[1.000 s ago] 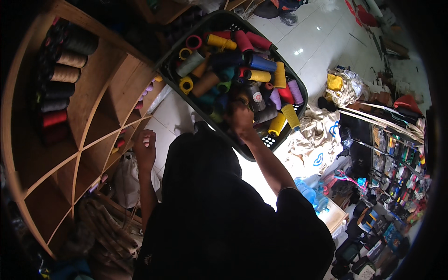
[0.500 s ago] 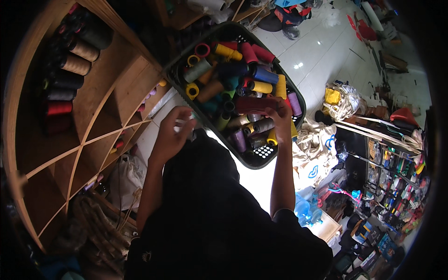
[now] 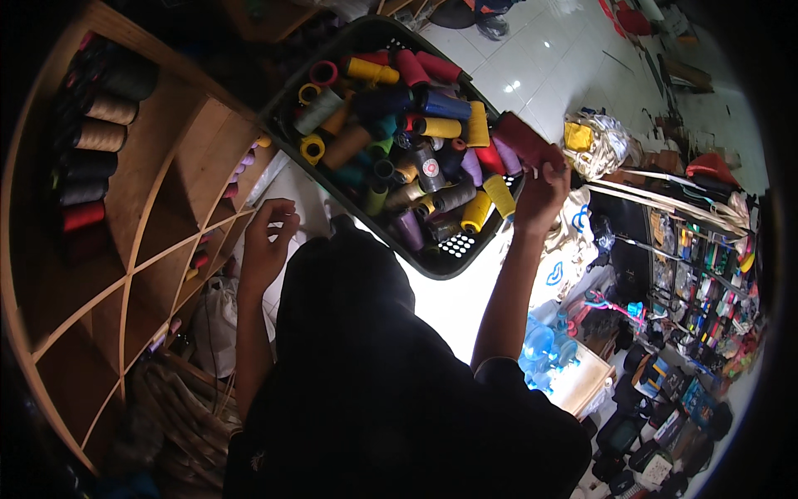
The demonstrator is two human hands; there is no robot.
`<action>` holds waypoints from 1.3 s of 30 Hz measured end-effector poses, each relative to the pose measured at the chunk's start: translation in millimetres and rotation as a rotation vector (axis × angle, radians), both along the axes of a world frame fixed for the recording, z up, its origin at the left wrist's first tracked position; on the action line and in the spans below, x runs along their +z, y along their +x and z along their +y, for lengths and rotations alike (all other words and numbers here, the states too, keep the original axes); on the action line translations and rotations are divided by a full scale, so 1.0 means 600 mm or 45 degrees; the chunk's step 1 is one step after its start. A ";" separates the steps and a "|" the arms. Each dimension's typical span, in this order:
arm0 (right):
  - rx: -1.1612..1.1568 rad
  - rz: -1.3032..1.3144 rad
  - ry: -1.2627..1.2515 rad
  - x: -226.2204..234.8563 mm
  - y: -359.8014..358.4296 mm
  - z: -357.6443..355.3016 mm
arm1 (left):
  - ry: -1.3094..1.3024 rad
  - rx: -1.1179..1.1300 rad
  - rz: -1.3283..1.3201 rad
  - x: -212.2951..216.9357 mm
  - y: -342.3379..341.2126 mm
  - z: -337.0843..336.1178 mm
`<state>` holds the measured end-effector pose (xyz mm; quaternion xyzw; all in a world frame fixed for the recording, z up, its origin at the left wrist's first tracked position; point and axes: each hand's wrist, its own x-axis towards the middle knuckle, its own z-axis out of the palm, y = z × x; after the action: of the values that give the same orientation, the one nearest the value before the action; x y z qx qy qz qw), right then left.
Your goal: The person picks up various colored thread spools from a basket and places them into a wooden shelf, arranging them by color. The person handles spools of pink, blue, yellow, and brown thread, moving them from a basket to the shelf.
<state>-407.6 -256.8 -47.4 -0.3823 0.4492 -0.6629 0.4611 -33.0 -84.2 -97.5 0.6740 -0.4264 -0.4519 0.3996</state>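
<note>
A black plastic basket (image 3: 453,249) on the white tiled floor is full of thread spools in many colours. My right hand (image 3: 540,195) is raised over the basket's right rim, closed around the lower end of a dark red spool (image 3: 524,137). My left hand (image 3: 268,241) hovers left of the basket, next to the wooden shelf (image 3: 174,175). Its fingers are loosely curled and I see nothing in them. My black-clad torso hides the floor below both hands.
The wooden shelf on the left has diagonal compartments; one holds several spools (image 3: 91,133) in tan, dark and red. A cloth bag (image 3: 594,141) lies right of the basket. Blue plastic bags (image 3: 544,345) and a crowded display of small goods (image 3: 698,274) fill the right side.
My right hand has come out of the basket toward its right rim with the dark red spool. My left hand has drawn back from the basket's near edge toward the shelf.
</note>
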 end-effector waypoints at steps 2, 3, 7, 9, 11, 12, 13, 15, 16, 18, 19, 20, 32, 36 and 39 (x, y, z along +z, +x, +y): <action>0.092 0.069 -0.069 0.027 -0.001 -0.001 | -0.023 -0.032 -0.011 -0.009 0.002 0.003; 0.080 0.152 -0.041 0.043 0.009 0.003 | 0.000 -0.008 0.027 -0.003 -0.002 -0.002; 0.366 0.136 0.084 0.079 0.065 0.009 | -0.156 -0.057 0.100 0.035 -0.019 -0.042; 0.582 0.277 0.217 0.060 0.110 0.013 | -0.261 -0.071 0.195 0.076 -0.035 -0.063; 0.751 0.221 0.338 0.039 0.171 0.045 | -0.272 -0.194 0.274 0.105 -0.043 -0.062; 0.879 0.225 0.355 0.055 0.209 0.057 | -0.279 -0.258 0.309 0.112 -0.044 -0.062; 1.018 0.228 0.369 0.070 0.244 0.069 | -0.236 -0.264 0.418 0.107 -0.045 -0.058; 0.972 0.103 0.419 0.053 0.293 0.087 | -0.205 -0.165 0.460 0.097 -0.036 -0.042; 0.956 0.037 0.442 0.041 0.310 0.093 | -0.192 -0.109 0.475 0.091 -0.031 -0.032; 1.009 0.026 0.398 0.018 0.341 0.104 | -0.190 0.174 0.554 0.099 -0.021 -0.015; 1.106 0.051 0.419 0.006 0.344 0.110 | -0.230 0.268 0.587 0.094 -0.018 -0.007; 1.214 0.092 0.422 -0.001 0.356 0.106 | -0.292 0.368 0.624 0.084 -0.012 -0.007; 1.432 -0.177 0.215 0.101 0.525 0.126 | -0.640 0.506 1.031 0.163 0.078 0.057; 1.694 -0.055 0.394 0.113 0.551 0.137 | -0.622 0.515 1.065 0.161 0.091 0.095; 1.815 -0.290 0.338 0.092 0.577 0.150 | -0.681 0.498 1.259 0.149 0.099 0.119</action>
<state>-61.3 -167.0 7.6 -0.4515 0.1173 -0.1777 0.8665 26.7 -12.9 -8.0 0.3256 -0.1566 -0.5070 0.7826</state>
